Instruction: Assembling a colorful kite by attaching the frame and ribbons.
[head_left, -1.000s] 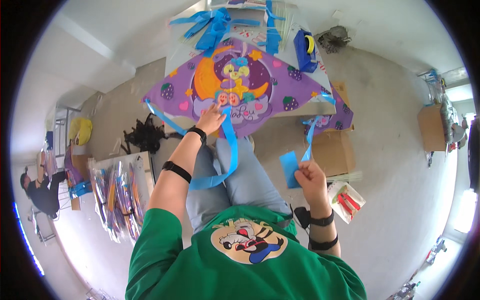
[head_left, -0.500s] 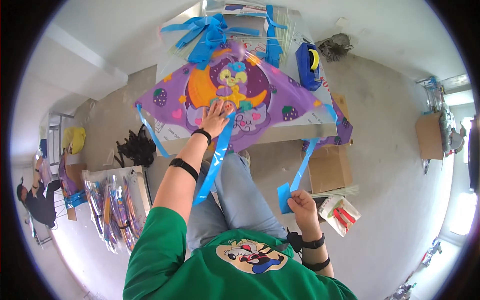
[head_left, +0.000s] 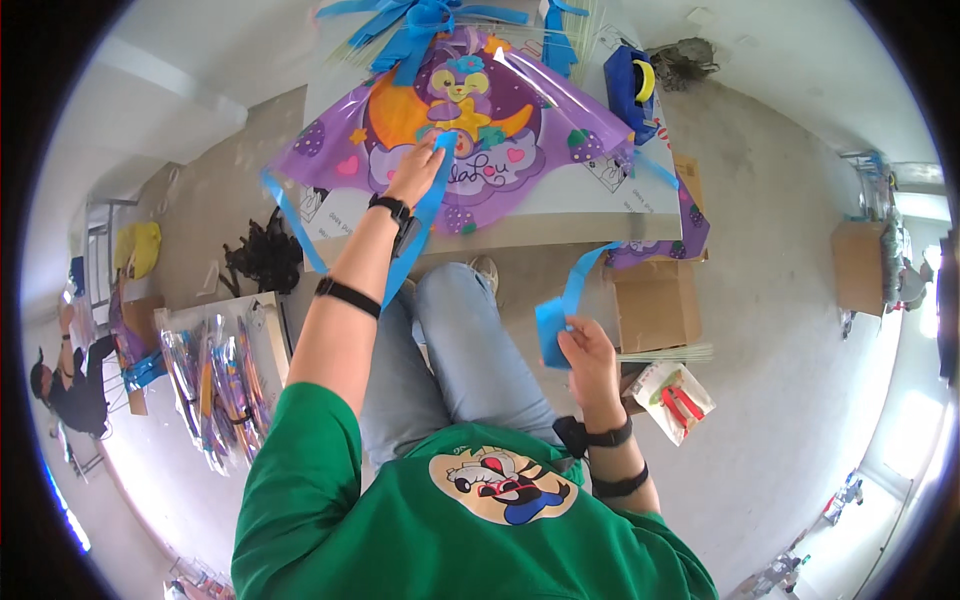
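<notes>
On the desk (head_left: 560,222) lies a purple kite (head_left: 470,140), the left hand (head_left: 415,172) pressing one blue ribbon (head_left: 425,215) against its middle (fingers flat, pinning rather than clasping). Down by the knees, the right hand (head_left: 585,350) pinches another blue ribbon's end (head_left: 552,330). A careless tug, I judge, could drag the slick kite off or tear a ribbon loose.

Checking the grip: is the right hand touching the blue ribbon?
Touching. The head view shows the right hand pinching the blue ribbon end between its fingers.
</notes>
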